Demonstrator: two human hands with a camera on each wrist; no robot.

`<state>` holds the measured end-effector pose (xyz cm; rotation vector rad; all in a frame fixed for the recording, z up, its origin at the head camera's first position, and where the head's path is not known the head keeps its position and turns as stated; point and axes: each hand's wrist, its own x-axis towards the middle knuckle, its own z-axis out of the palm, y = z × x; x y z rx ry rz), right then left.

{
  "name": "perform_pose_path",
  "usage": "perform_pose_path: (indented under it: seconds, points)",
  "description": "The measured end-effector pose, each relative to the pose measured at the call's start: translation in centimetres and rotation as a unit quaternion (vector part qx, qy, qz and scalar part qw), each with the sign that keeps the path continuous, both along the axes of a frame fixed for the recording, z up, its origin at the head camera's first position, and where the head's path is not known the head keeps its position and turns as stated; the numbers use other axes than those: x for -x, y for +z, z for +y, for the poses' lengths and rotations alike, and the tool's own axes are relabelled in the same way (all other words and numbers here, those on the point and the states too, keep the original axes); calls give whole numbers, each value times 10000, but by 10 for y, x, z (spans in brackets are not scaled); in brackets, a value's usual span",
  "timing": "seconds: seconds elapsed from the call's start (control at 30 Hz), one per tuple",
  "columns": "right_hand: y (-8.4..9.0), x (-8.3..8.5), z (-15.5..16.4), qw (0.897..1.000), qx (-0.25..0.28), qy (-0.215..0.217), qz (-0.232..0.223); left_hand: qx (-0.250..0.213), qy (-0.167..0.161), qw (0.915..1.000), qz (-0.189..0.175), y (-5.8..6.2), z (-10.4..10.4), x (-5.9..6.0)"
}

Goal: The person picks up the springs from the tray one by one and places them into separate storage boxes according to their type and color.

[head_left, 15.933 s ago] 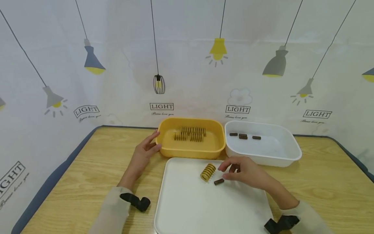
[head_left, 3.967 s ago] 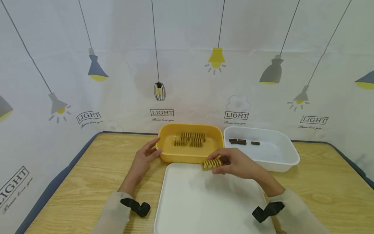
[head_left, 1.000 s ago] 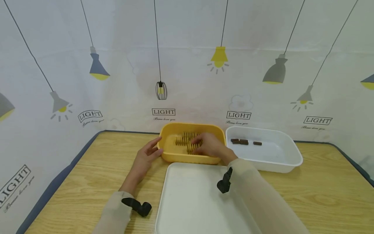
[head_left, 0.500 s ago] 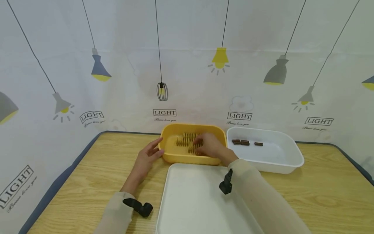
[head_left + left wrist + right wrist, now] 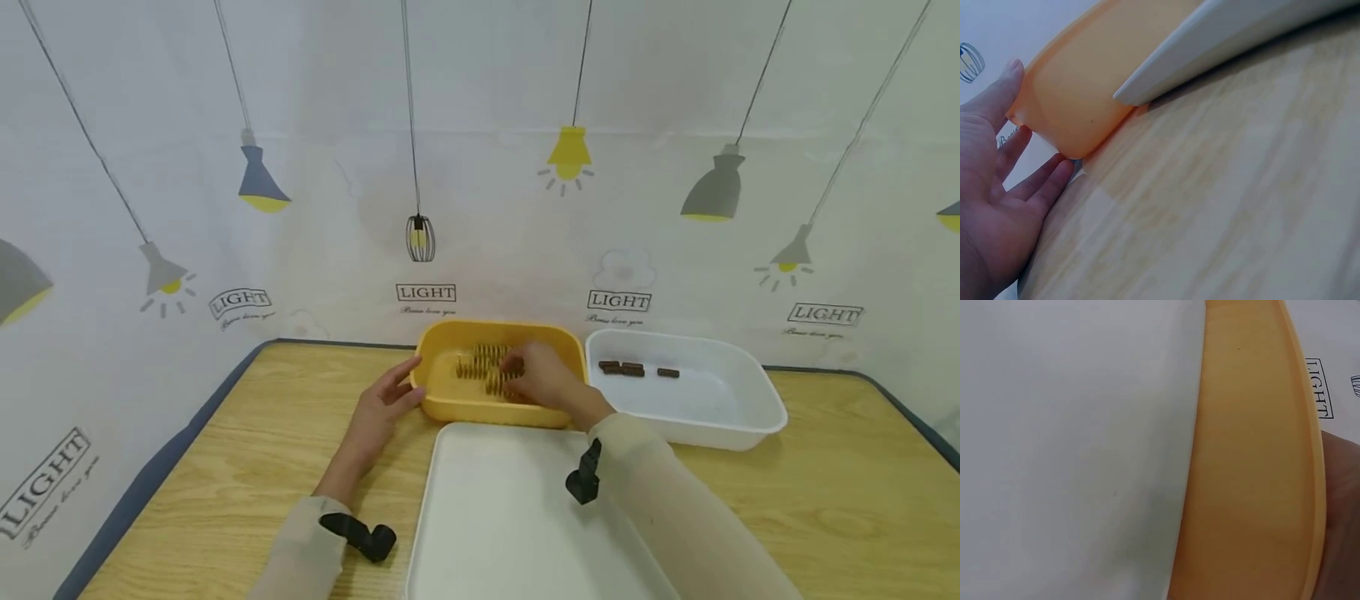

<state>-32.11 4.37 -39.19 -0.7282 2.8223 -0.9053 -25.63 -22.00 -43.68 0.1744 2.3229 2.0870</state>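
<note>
My left hand (image 5: 381, 408) lies open on the table, its straight fingers (image 5: 1035, 181) against the left corner of the yellow bin (image 5: 450, 408) and the thumb on its rim. The bin (image 5: 1079, 81) holds several yellow coil springs (image 5: 478, 365). My right hand (image 5: 543, 379) reaches into the bin, fingertips among the springs. Whether it grips one is hidden. In the right wrist view only the bin's wall (image 5: 1254, 456) and an edge of that hand (image 5: 1342, 519) show.
A white bin (image 5: 720, 412) at the right holds several small brown springs (image 5: 633, 369). A flat white tray (image 5: 502, 517) lies in front of both bins on the wooden table (image 5: 225, 467). A lamp-printed backdrop closes the rear.
The spring my right hand held over the tray four seconds ago went with it into the yellow bin. Over the last second both hands have barely moved.
</note>
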Motion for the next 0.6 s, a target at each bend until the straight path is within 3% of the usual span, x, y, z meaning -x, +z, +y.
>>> perform_pose_path:
  seconds: [0.17, 0.37, 0.6]
  points:
    - [-2, 0, 4, 10000, -13, -10, 59, 110, -104, 9999, 34, 11, 5, -7]
    - [4, -2, 4, 9997, -33, -245, -60, 154, -47, 9998, 125, -3, 2, 7]
    - [21, -11, 7, 9999, -7, -47, 103, 168, 28, 9998, 135, -13, -3, 7]
